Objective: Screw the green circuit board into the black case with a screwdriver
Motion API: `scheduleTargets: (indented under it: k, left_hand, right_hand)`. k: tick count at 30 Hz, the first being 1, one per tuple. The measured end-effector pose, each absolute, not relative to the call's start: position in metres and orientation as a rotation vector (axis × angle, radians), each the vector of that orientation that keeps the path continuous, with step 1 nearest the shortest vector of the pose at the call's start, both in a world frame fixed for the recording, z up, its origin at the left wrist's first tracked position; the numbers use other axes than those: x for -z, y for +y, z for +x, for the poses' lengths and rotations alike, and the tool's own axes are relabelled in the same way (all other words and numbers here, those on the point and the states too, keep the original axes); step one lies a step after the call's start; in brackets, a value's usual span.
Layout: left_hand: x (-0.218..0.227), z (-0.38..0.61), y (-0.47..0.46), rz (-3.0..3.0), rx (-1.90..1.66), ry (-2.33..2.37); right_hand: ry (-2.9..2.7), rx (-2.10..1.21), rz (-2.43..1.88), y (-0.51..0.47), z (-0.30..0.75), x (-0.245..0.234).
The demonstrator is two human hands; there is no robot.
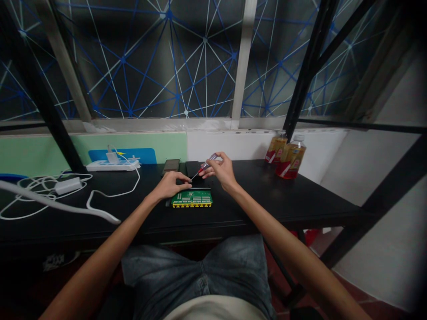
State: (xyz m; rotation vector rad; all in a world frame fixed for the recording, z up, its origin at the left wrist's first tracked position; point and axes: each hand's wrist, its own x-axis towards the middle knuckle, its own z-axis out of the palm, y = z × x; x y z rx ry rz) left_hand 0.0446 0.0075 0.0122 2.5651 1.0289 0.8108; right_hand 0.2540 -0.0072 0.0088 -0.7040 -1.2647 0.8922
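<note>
A screwdriver [209, 161] with a clear handle and a red collar slants down to the left, with my right hand [223, 172] closed around its handle. Its thin shaft ends at the fingertips of my left hand [171, 185], where thumb and forefinger come together. Whatever those fingers pinch, if anything, is too small to make out. Just below both hands a green circuit board [193, 196] with a row of yellow ports along its near edge lies on the black desk [253, 195]. A dark strip runs along the board's far edge, partly covered by my left hand.
Behind my hands are a dark phone-like device [171, 166] and a black flat object [192, 168]. To the left, a white power strip [111, 165] and coiled white cables [36, 195] with an adapter [67, 186]. Two drink bottles [291, 158] stand back right, beside a black frame post.
</note>
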Motion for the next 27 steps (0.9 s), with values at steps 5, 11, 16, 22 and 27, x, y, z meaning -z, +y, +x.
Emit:
scheduleTargets:
  k: [5, 11, 16, 22, 27]
  left_hand:
    - [-0.0106, 0.0485, 0.007, 2.591, -0.861, 1.033]
    - [-0.0102, 0.0484, 0.0057, 2.578, -0.924, 1.053]
    - [-0.0115, 0.049, 0.0027, 2.566, -0.983, 1.046]
    - [-0.0123, 0.0501, 0.0009, 2.576, -1.043, 1.031]
    - [-0.0129, 0.0508, -0.0009, 2.595, -1.107, 1.044]
  right_hand:
    - [-1.245, -0.903, -0.631, -0.0074, 0.2536, -0.0089]
    - [-1.267, -0.884, -0.587, -0.0088, 0.2541, -0.0094]
    - [-1.277, -0.861, -0.57, -0.0088, 0.2555, -0.0104]
    - [-1.262, -0.853, -0.553, -0.0094, 0.2557, -0.012]
    - [-1.277, -0.837, -0.531, -0.0125, 0.2549, -0.0131]
